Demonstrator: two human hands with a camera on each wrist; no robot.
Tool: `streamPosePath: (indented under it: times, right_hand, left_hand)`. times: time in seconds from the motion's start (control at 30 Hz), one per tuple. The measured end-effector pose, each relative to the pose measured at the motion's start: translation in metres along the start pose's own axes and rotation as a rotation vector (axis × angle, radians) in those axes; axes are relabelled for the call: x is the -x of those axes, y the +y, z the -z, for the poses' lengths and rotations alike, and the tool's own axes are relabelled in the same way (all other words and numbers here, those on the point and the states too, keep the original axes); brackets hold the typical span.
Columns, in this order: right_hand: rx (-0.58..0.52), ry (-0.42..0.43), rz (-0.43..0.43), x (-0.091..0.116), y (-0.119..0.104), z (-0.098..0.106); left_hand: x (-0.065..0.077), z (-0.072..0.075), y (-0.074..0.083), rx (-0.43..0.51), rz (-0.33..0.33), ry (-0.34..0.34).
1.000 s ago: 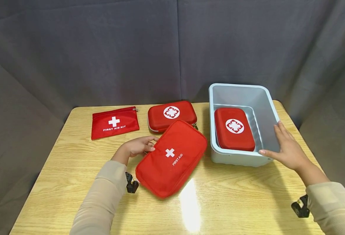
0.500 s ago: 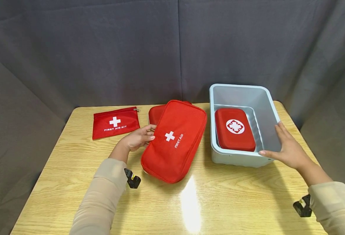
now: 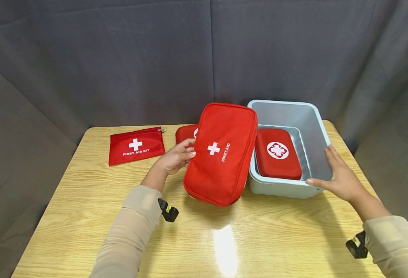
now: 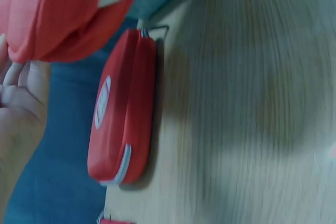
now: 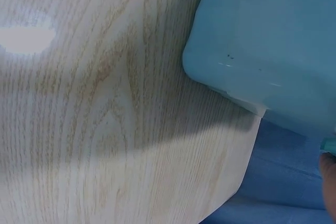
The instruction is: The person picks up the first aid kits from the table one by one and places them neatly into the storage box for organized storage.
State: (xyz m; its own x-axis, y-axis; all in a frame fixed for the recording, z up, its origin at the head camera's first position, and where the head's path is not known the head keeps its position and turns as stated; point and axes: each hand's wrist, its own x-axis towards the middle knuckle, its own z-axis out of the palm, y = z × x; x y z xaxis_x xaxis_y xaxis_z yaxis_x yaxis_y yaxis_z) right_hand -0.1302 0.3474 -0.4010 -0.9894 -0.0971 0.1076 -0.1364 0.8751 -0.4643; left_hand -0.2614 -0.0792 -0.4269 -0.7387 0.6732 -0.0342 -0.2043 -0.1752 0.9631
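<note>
My left hand (image 3: 177,157) pinches the left edge of a red soft first aid bag (image 3: 229,173) with a white cross. The bag is tilted above the table, its right edge overlapping the bin's left rim in the head view. My right hand (image 3: 342,177) holds the near right corner of a light grey-blue plastic bin (image 3: 276,187), thumb on the front rim and fingers along the right rim. Inside the bin lies a red hard-shell first aid case (image 3: 278,164) with a round white emblem. Behind the bag, a second red hard case (image 4: 123,108) is partly hidden in the head view.
A flat red zip pouch (image 3: 136,146) marked FIRST AID KIT lies at the back left of the wooden table (image 3: 120,216). A grey curtain (image 3: 148,61) hangs right behind the table's far edge. The bin stands near the table's right edge.
My left hand has lifted the first aid bag and carried it right and away from me, tilting it upright and covering more of the hard case behind. My right hand stays on the bin.
</note>
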Motion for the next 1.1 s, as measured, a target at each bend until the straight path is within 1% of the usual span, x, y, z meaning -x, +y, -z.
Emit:
streamPosePath:
  times: [0.2,0.37,0.47,0.57,0.73,0.9,1.1]
  right_hand:
    - [-0.002,0.012,0.020,0.001,0.000,-0.002]
    - [0.002,0.025,0.031,0.000,-0.002,-0.003]
    - [0.006,0.028,0.026,0.001,-0.002,-0.002]
    - [0.011,0.026,0.018,0.002,-0.002,-0.002]
    - [0.010,0.022,0.011,0.003,-0.002,-0.001]
    - [0.016,0.018,-0.001,0.003,-0.002,-0.001]
    - [0.014,0.016,-0.002,0.003,-0.003,-0.001]
  left_hand:
    - [-0.011,-0.017,0.003,0.060,-0.058,0.034]
    - [-0.020,-0.029,0.005,0.101,-0.088,0.042]
    - [-0.025,-0.037,0.006,0.138,-0.094,0.048]
    - [-0.029,-0.043,0.006,0.173,-0.091,0.068]
    - [-0.034,-0.050,0.005,0.202,-0.084,0.119]
    - [-0.039,-0.057,0.005,0.234,-0.097,0.139]
    - [-0.045,-0.067,0.009,0.262,-0.103,0.202]
